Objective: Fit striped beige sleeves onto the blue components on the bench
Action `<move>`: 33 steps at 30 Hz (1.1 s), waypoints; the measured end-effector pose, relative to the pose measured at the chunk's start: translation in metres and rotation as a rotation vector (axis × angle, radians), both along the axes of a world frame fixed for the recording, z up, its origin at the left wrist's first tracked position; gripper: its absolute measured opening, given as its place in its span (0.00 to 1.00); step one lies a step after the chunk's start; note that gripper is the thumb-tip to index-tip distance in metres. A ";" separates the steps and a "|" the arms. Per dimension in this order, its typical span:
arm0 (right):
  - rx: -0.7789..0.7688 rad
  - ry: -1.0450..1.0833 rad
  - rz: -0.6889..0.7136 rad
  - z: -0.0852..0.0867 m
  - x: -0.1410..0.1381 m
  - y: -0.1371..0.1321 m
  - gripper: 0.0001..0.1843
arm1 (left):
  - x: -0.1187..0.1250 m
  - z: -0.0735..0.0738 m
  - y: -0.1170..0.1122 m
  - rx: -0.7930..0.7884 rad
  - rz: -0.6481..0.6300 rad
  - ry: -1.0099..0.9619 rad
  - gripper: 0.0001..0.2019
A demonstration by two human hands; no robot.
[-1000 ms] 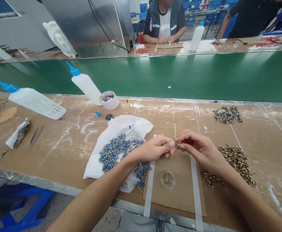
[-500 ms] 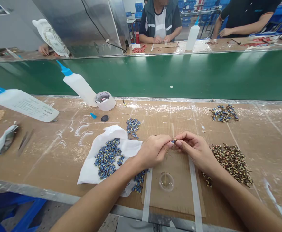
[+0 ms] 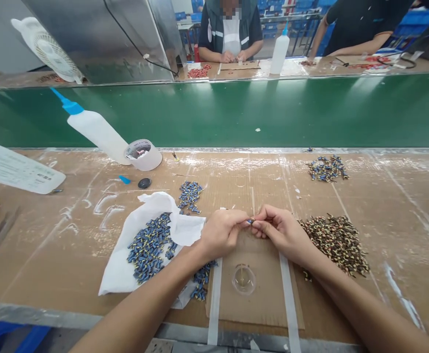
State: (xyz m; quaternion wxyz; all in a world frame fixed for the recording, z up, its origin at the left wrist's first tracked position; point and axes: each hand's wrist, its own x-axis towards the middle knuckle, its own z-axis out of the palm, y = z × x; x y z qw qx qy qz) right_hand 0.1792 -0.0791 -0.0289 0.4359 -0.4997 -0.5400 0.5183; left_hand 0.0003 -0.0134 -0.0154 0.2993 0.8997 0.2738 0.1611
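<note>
My left hand (image 3: 225, 230) pinches a tiny blue piece (image 3: 250, 221) between thumb and forefinger. Against its other end my right hand (image 3: 275, 228) is closed in a pinch, on a small dark piece mostly hidden by the fingertips. Both hands meet above a taped cardboard pad (image 3: 258, 304), where a small clear cup (image 3: 243, 279) stands nearer to me. Left of my left hand, a heap of blue-and-yellow pieces (image 3: 150, 250) lies on a white cloth (image 3: 117, 267). Beside my right forearm is a pile of brown-and-cream pieces (image 3: 337, 245).
Smaller piles of blue pieces (image 3: 190, 195) and joined pieces (image 3: 327, 169) lie farther back. A tape roll (image 3: 150, 159), a blue-tipped bottle (image 3: 97, 135) and another bottle (image 3: 19, 169) are at left. Beyond the green belt (image 3: 214, 113) a co-worker (image 3: 231, 37) handles small parts.
The whole view has shifted, so most things on the table appear farther left. My hands stay together, fingertips still pinching the small pieces.
</note>
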 end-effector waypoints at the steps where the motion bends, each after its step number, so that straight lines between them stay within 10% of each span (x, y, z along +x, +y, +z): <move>1: 0.018 -0.043 0.019 0.000 0.001 0.000 0.11 | 0.000 -0.001 0.000 0.010 -0.010 0.026 0.11; 15: 0.198 -0.454 0.104 0.001 0.000 -0.003 0.10 | -0.001 0.000 -0.003 0.120 -0.064 0.217 0.07; 25: 0.059 -0.066 0.122 0.004 0.009 0.002 0.03 | -0.004 0.015 0.008 -0.217 -0.128 0.065 0.14; 33: 0.150 -0.144 0.073 0.011 0.004 0.001 0.07 | -0.009 0.033 0.008 -0.307 -0.087 0.078 0.15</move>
